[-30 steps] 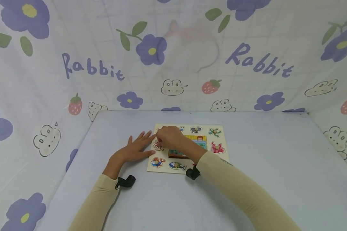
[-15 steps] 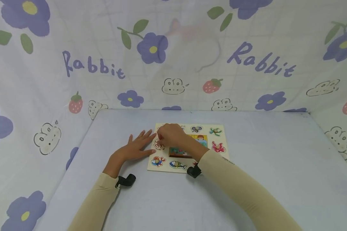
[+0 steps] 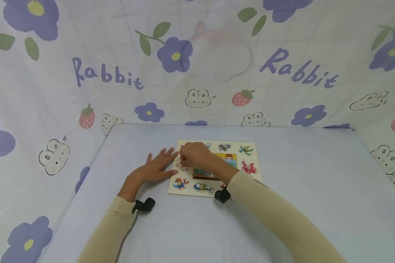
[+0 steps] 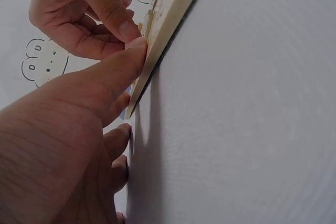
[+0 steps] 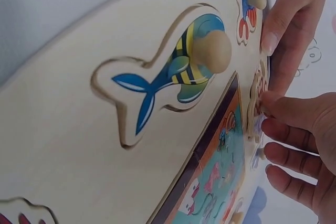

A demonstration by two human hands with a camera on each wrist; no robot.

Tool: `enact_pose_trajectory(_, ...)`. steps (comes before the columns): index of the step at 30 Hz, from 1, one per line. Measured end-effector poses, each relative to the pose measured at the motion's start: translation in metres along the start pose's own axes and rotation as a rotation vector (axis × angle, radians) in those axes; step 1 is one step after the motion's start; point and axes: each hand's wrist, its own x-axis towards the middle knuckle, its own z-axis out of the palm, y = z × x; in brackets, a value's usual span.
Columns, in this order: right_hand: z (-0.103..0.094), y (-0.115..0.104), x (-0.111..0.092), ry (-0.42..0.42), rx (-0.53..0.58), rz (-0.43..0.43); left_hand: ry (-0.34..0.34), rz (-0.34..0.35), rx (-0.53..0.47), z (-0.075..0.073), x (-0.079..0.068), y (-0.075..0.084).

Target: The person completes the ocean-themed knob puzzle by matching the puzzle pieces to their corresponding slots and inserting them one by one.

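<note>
A wooden knob puzzle board lies flat on the table. My right hand is over its left side, thumb and fingers curled at a red-lined, octopus-like puzzle piece. The right wrist view shows the thumb at this piece; its knob is hidden by the fingers. To the left, my left hand lies with fingers spread, its thumb and fingertips at the board's left edge. A crab piece and a striped fish piece sit along the near edge.
Further pieces line the board: a pink starfish, a green turtle-like piece and a purple piece. A framed picture fills the board's middle. White patterned cloth hangs behind the table.
My right hand stays at the left side of the board, its fingers shifting only slightly at the octopus-like piece. The left hand keeps its place.
</note>
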Motion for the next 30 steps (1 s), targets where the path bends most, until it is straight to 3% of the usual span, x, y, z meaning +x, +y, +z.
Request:
enact_pose_trajectory(16, -0.0015, 0.0035, -0.0009, 0.016, 0.025, -0.043, 0.011, 0.017, -0.001, 0.0005, 0.0004, -0.0020)
enact_pose_trajectory(30, 0.0006, 0.0010, 0.0032, -0.023, 0.042, -0.057, 0.000, 0.005, 0.013, 0.0001, 0.0002, -0.0007)
